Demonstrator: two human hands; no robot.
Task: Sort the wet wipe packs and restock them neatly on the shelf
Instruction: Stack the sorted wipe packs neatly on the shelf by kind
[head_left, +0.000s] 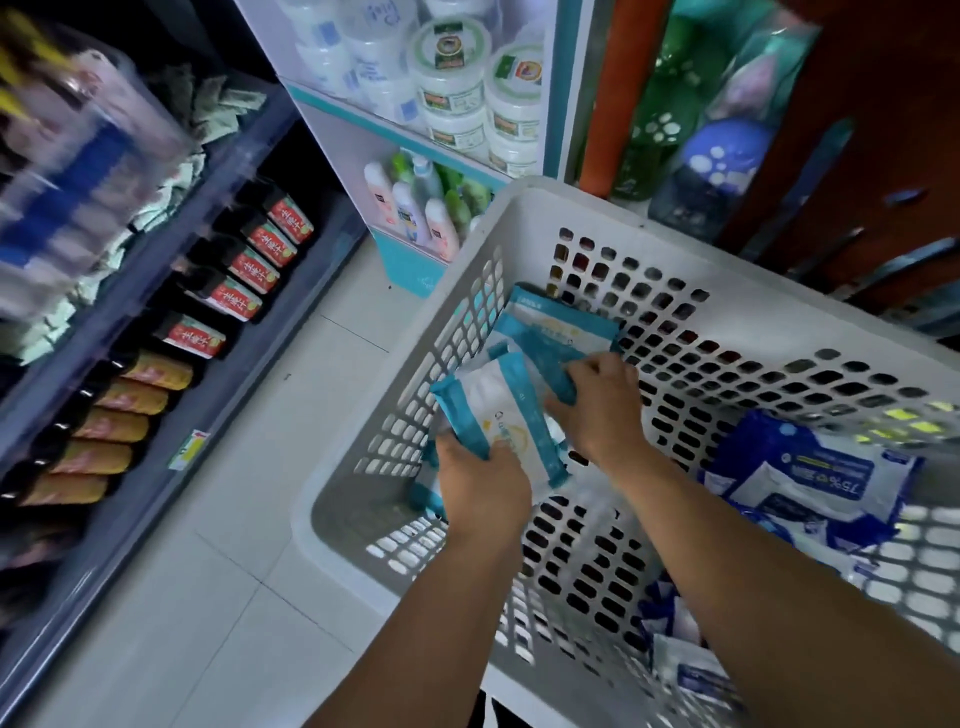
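Both my hands reach into a white perforated basket. My left hand grips a stack of teal-and-white wet wipe packs by its near end. My right hand curls its fingers over another teal-and-white pack lying just behind, at the basket's far left corner. Dark blue-and-white wipe packs lie in the basket's right side, and more blue packs sit near my right forearm.
A dark shelf unit on the left holds rows of dark bottles with red labels and orange labels. A white-and-teal display stand with tubs and lotion bottles stands behind the basket. Pale floor tiles lie between.
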